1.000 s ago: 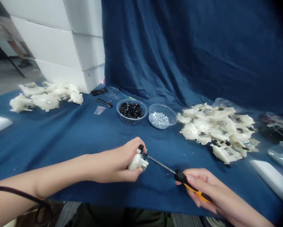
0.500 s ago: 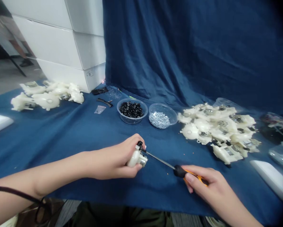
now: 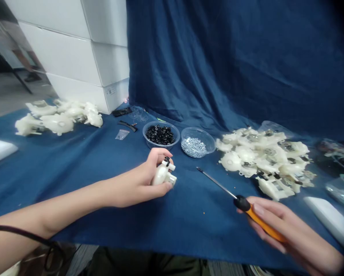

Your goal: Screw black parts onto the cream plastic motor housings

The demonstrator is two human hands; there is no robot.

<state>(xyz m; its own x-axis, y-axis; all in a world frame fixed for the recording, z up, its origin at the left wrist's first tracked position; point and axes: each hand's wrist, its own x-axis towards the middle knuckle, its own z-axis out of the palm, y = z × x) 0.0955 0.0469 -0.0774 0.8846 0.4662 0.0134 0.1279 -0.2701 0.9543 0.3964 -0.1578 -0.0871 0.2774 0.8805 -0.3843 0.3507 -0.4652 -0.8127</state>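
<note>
From my remote feed, the person's left hand (image 3: 141, 181) has its fingers (image 3: 160, 153) curled closed around a small white plastic housing (image 3: 162, 174), held just above the blue-covered table (image 3: 206, 237), with a small black piece showing at the housing's top. The right hand (image 3: 283, 224) sits well to the right, its fingers (image 3: 265, 214) wrapped firmly around the orange handle of a screwdriver (image 3: 264, 222). The screwdriver's thin steel shaft points up and left, its tip apart from the housing. Beyond the hands are a clear bowl of black parts (image 3: 161, 145) and a clear bowl of small metal screws (image 3: 206, 143), side by side. A large pile of similar white plastic parts (image 3: 264, 161) lies to their right, and a smaller pile (image 3: 58, 122) lies far left, near stacked white boxes (image 3: 71, 50). A dark blue cloth backdrop (image 3: 218, 65) hangs behind the table.
</note>
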